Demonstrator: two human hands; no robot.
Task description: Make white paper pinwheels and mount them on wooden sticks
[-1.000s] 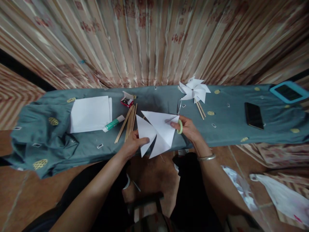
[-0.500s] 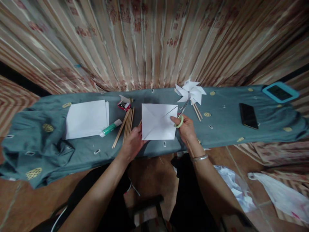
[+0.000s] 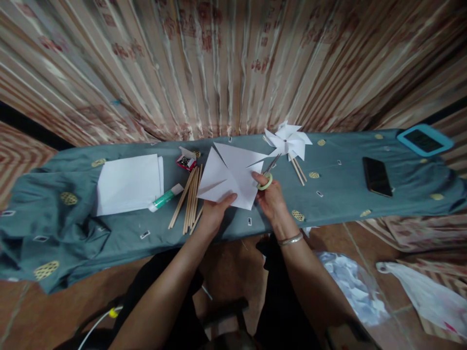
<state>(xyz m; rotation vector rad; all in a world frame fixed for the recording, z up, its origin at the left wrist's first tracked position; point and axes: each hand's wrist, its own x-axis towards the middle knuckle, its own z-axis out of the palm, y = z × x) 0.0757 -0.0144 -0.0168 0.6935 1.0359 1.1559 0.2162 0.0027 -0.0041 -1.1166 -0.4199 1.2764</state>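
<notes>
A white square of paper (image 3: 233, 170) with slits running in from its corners is held above the cloth. My left hand (image 3: 216, 211) grips its lower edge, thumb on top and fingers underneath. My right hand (image 3: 269, 197) is closed around the pale-green handles of the scissors (image 3: 269, 171), its thumb also by the paper's right edge. The scissor blades point up and to the right, off the paper. Beyond them lies a white paper pinwheel (image 3: 286, 140) on wooden sticks. Several more wooden sticks (image 3: 189, 199) lie left of the paper.
On the green cloth (image 3: 339, 194) lie a paper stack (image 3: 129, 184), a glue stick (image 3: 166, 197), a small red box of pins (image 3: 187, 159), a black phone (image 3: 377, 176) and a blue-framed device (image 3: 425, 140). A bag of paper scraps (image 3: 355, 287) is on the floor.
The paper has turned and tilted, and its slits now gape. My left thumb has come on top of it. The scissors have swung away from the paper, blades pointing up and right.
</notes>
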